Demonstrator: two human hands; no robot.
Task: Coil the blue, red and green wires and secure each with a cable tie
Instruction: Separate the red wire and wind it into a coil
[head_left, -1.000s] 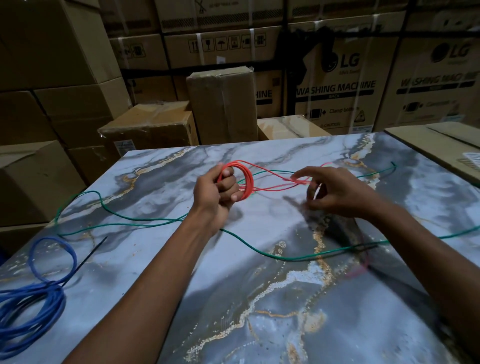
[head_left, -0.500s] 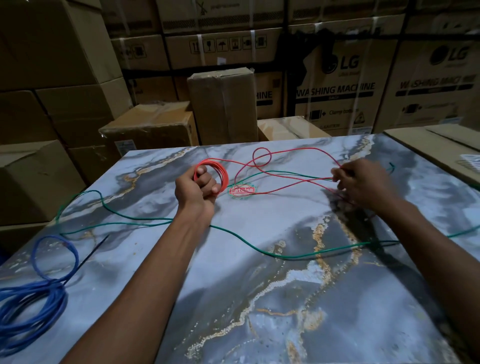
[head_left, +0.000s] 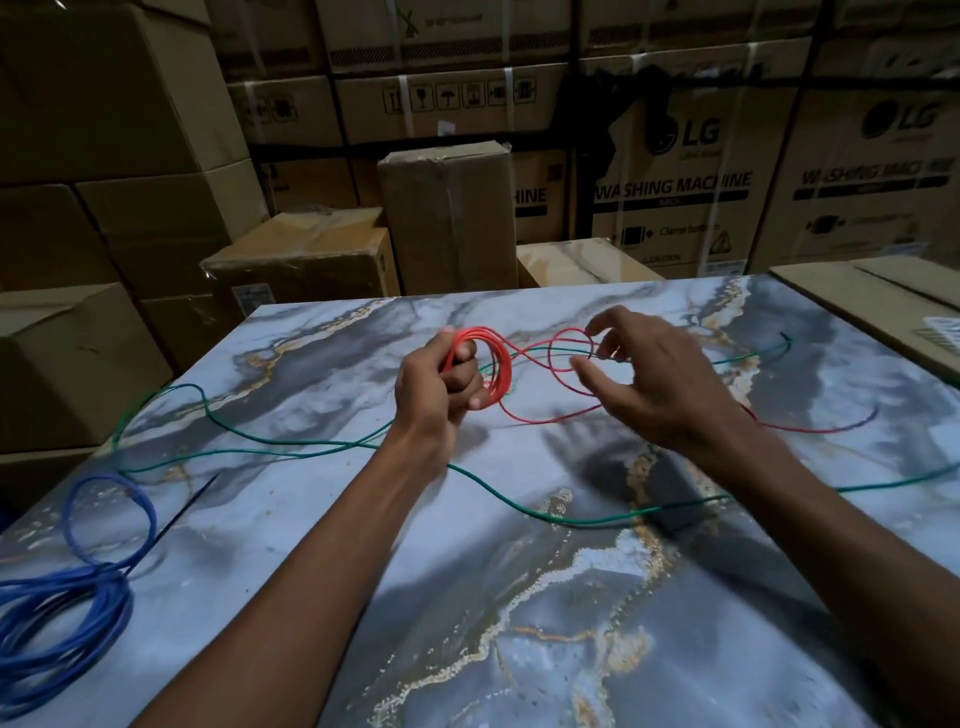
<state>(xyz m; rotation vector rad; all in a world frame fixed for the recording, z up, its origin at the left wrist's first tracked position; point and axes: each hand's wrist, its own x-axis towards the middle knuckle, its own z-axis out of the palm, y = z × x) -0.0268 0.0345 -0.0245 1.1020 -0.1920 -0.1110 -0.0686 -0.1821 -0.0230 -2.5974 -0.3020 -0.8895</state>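
Left hand (head_left: 441, 384) is gripping the part-wound red coil (head_left: 493, 366) above the table (head_left: 519, 623) while the open right hand (head_left: 654, 379) is guiding slack; blue wire (head_left: 67, 613) is lying bundled, green wire (head_left: 311, 447) uncoiled.

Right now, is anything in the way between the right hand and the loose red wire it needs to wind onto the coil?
Nothing blocks it. The right hand is already at a loose loop of the red wire. The green wire crosses beneath and could snag.
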